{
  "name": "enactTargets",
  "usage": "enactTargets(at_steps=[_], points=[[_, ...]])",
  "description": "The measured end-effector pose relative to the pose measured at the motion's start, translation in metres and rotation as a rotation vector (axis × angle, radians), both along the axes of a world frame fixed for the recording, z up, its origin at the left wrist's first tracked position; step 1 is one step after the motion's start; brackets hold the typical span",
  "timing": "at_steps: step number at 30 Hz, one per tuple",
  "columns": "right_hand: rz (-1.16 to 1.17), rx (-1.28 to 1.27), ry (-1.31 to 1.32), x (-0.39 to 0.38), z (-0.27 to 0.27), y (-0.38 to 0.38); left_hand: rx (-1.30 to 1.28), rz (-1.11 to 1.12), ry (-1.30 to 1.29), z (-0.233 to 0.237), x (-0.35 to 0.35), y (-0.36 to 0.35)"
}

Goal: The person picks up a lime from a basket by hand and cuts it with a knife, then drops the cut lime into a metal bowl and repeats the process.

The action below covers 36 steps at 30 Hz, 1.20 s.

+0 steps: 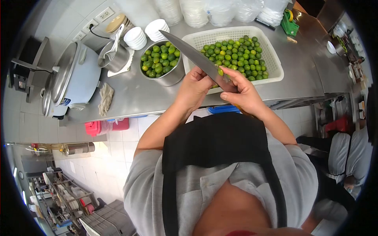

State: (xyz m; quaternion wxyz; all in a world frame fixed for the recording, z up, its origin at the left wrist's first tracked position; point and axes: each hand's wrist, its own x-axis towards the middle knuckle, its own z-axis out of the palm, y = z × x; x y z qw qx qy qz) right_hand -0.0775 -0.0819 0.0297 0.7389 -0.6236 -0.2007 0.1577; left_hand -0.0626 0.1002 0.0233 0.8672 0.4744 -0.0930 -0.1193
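Observation:
A large kitchen knife [193, 52] points up and to the left, its broad blade lying across the space between my hands. My right hand [245, 94] is closed on the knife at its wide end, thumb and fingers along the blade. A small green piece [220, 72] sticks to the blade by my right fingertips. My left hand [195, 88] is curled closed just left of the blade; what its fingers hold, if anything, is hidden. Whole limes fill a steel pot [170, 78] on the left, and more limes [244, 55] lie in a white perforated basket [277, 63] behind my hands.
A steel counter [130, 92] carries everything. Left stand a rice cooker [75, 74], a small pot [114, 55] with utensils, stacked white bowls [135, 38] and a crumpled cloth [105, 98]. Bagged containers [220, 13] line the back. Another person's sleeve [338, 153] shows at right.

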Motion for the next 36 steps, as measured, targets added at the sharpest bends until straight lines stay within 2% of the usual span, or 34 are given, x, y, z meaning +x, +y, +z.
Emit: enactTargets(at_steps=[2, 4, 5, 8, 10, 11, 12, 13, 14, 16, 18, 19, 21, 23, 26, 28, 30, 31, 32, 34, 35, 36], points=[[0.009, -0.080, -0.114, 0.001, -0.001, 0.002, 0.021, 0.028, -0.003, -0.002, -0.001, 0.005], [0.060, -0.043, -0.010, 0.000, 0.004, 0.004, 0.038, 0.046, -0.008, 0.001, 0.000, 0.013], [0.111, -0.004, 0.091, -0.001, 0.008, 0.005, 0.268, 0.233, -0.051, 0.007, 0.002, 0.023], [0.101, 0.030, 0.101, -0.002, 0.017, -0.005, 0.845, 0.729, -0.270, 0.006, 0.024, 0.075], [-0.017, 0.021, 0.083, 0.002, 0.017, -0.017, 1.235, 0.908, -0.459, -0.023, 0.055, 0.131], [-0.078, 0.046, 0.088, 0.007, 0.014, -0.026, 1.217, 0.847, -0.457, -0.046, 0.069, 0.161], [-0.135, 0.071, 0.092, 0.011, 0.010, -0.034, 1.199, 0.789, -0.454, -0.043, 0.075, 0.162], [-0.205, 0.099, 0.060, 0.013, 0.008, -0.041, 1.375, 0.791, -0.439, -0.042, 0.075, 0.161], [-0.223, 0.095, 0.063, 0.015, 0.008, -0.050, 1.368, 0.775, -0.445, -0.043, 0.079, 0.158], [-0.306, 0.127, 0.051, 0.016, 0.007, -0.065, 1.459, 0.854, -0.655, -0.015, 0.071, 0.114], [-0.319, 0.151, 0.048, 0.016, 0.006, -0.071, 1.285, 0.673, -0.738, -0.021, 0.081, 0.074], [-0.317, 0.159, 0.039, 0.015, 0.007, -0.072, 1.235, 0.481, -0.624, -0.008, 0.072, 0.042], [-0.323, 0.170, 0.026, 0.011, 0.009, -0.071, 1.301, 0.104, -0.816, -0.022, 0.083, 0.005], [-0.344, 0.139, 0.048, 0.005, 0.013, -0.065, 1.601, -0.152, -0.874, -0.028, 0.089, -0.025], [-0.302, 0.140, 0.044, 0.000, 0.007, -0.068, 1.634, -0.251, -0.851, -0.062, 0.117, -0.039], [-0.305, 0.145, 0.052, -0.005, 0.007, -0.071, 1.629, -0.307, -0.863, -0.050, 0.116, -0.041], [-0.289, 0.170, 0.051, -0.007, 0.004, -0.074, 1.232, -0.296, -0.439, -0.033, 0.108, -0.038], [-0.302, 0.177, 0.049, -0.008, 0.003, -0.076, 0.849, -0.322, -0.212, -0.025, 0.102, -0.033], [-0.303, 0.192, 0.078, -0.009, 0.002, -0.076, 0.854, -0.334, -0.214, -0.019, 0.094, -0.031], [-0.304, 0.211, 0.104, -0.009, 0.001, -0.075, 0.073, -0.338, 0.200, -0.005, 0.077, -0.025], [-0.304, 0.215, 0.117, -0.008, 0.000, -0.073, 0.075, -0.338, 0.195, 0.001, 0.069, -0.026], [-0.301, 0.218, 0.132, -0.007, -0.001, -0.071, -0.037, -0.341, 0.254, 0.006, 0.060, -0.030]])
